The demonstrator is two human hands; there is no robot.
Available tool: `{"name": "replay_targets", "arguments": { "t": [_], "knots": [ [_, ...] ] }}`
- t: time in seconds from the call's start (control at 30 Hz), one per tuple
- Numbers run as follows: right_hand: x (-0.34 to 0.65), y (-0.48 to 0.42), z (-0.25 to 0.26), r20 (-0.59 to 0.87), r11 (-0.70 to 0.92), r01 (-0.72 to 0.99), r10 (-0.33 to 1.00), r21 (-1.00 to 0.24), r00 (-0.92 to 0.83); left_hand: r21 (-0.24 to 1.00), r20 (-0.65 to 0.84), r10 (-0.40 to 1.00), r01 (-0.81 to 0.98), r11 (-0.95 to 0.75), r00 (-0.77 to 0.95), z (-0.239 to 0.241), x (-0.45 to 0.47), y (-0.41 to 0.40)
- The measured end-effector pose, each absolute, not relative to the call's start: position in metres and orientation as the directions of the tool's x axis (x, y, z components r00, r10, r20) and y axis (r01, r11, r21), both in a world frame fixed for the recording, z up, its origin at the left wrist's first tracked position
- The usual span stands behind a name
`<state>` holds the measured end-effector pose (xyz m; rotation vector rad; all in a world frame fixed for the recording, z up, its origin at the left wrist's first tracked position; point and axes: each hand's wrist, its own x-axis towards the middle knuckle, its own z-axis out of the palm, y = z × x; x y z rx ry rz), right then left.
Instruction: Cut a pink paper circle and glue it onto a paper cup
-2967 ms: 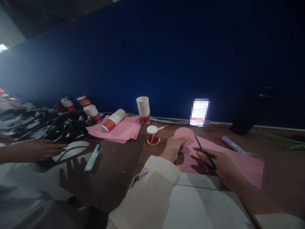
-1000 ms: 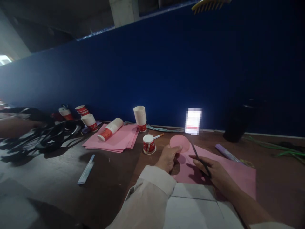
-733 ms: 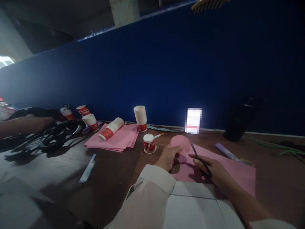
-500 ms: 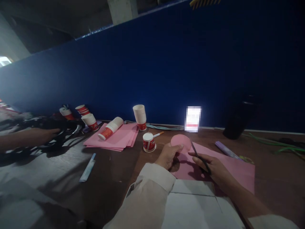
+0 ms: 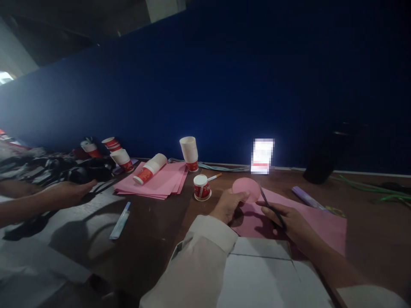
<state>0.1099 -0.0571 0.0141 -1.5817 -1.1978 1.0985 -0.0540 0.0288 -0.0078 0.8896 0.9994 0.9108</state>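
My left hand (image 5: 230,205) pinches a round pink paper disc (image 5: 245,189) and holds it up just above the table. My right hand (image 5: 290,222) is closed on dark scissors (image 5: 269,204), whose tip points at the disc's right edge. Both hands hover over a large pink paper sheet (image 5: 321,226) lying flat on the brown table (image 5: 154,239). A white sheet (image 5: 269,273) lies under my forearms at the near edge.
An upturned red-and-white paper cup (image 5: 202,187) stands left of my left hand, with a pencil behind it. A pink paper stack (image 5: 160,182), more cups (image 5: 189,153), a blue pen (image 5: 119,215) and a purple tube (image 5: 306,197) lie around. Another person's hand (image 5: 66,193) reaches over black cables at left.
My hands have barely shifted; disc and scissors stay together. The other person's hand at left has moved nearer over the cables. The view has tilted slightly.
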Motion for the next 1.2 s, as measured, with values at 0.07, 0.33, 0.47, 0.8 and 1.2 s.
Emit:
{"name": "replay_targets", "arguments": {
  "t": [0.07,0.33,0.47,0.8,1.2],
  "knots": [
    [0.1109,-0.0569,0.0142,-0.163,-0.197,0.246,0.975,-0.949,0.15,0.91,-0.284,0.914,-0.219,0.352,0.289,-0.0081,-0.054,0.0289],
    [0.1102,-0.0553,0.0136,-0.16,-0.202,0.245,0.97,-0.948,0.181,0.911,-0.262,0.919,-0.238,0.336,0.295,-0.0091,-0.0536,0.029],
    [0.1088,-0.0549,0.0142,-0.162,-0.21,0.249,0.966,-0.945,0.2,0.912,-0.246,0.922,-0.25,0.324,0.299,-0.0072,-0.0535,0.0286],
    [0.1109,-0.0538,0.0131,-0.143,-0.197,0.273,0.968,-0.942,0.206,0.916,-0.222,0.926,-0.261,0.306,0.305,-0.0069,-0.0531,0.0288],
    [0.1108,-0.0552,0.0147,-0.176,-0.223,0.241,0.964,-0.944,0.201,0.91,-0.218,0.92,-0.273,0.312,0.325,-0.0061,-0.0536,0.028]
  ]
}}
